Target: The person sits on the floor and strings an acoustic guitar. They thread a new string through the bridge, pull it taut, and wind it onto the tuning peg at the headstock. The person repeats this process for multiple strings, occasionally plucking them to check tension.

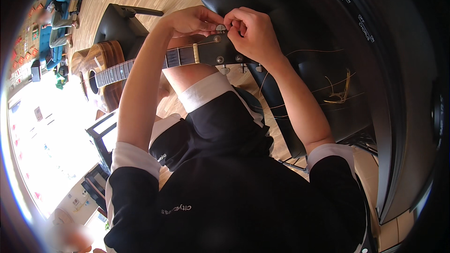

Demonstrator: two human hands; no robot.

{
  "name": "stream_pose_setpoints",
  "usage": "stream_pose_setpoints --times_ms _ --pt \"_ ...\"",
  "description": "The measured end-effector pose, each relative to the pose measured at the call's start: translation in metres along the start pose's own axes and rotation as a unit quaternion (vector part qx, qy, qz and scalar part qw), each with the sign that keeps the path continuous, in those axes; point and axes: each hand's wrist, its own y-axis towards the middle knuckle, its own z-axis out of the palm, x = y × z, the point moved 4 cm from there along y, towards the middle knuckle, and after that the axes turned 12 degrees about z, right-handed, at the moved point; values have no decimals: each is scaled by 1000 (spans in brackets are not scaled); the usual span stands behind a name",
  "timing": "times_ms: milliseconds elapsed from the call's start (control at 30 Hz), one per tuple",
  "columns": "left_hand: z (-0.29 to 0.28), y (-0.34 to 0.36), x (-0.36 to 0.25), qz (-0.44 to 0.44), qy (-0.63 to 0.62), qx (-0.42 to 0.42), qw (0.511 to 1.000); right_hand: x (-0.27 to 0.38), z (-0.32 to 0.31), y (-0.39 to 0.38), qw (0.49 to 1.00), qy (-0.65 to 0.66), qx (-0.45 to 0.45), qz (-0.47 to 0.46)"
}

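Note:
An acoustic guitar [110, 68] with a glossy brown body lies across my lap, its neck pointing right. At its dark headstock [229, 49] my two hands meet. My left hand [194, 21] is closed, fingertips pinched beside a silver tuning peg [221, 28]. Just right of it my right hand [253, 30] is closed too, thumb and fingers pressed together above the headstock's edge. What either pinches is hidden. One string [204, 43] runs over the pale nut [196, 53] to a tuning post. More silver pegs [225, 69] stick out on the near side.
Loose thin strings [314, 50] and a small coil of string [346, 91] lie on the black padded seat [323, 70] at right. A large black instrument or amplifier panel [349, 4] curves along the right. A black chair [115, 28] stands behind the guitar. People are further off at left.

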Motion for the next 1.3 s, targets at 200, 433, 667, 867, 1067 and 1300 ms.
stream_pose_setpoints --times_ms 200,433,667,867,1067,1300 --pt "0 -1 -4 -12 12 17 1000 -2 1 1 1000 1 -4 -5" --pt "1 -3 -6 -6 21 -1 1000 2 1 0 1000 -5 3 15" --pt "1 9 7 -62 130 -73 987 -3 3 0 999 -46 -9 9" --pt "12 -3 -13 23 169 -62 983 0 3 -1 999 -44 -13 -1" --pt "8 -5 4 40 121 -116 985 1 3 -1 999 -50 -13 -2" --pt "10 5 -6 -19 205 -104 973 -2 1 0 999 -52 -17 2"
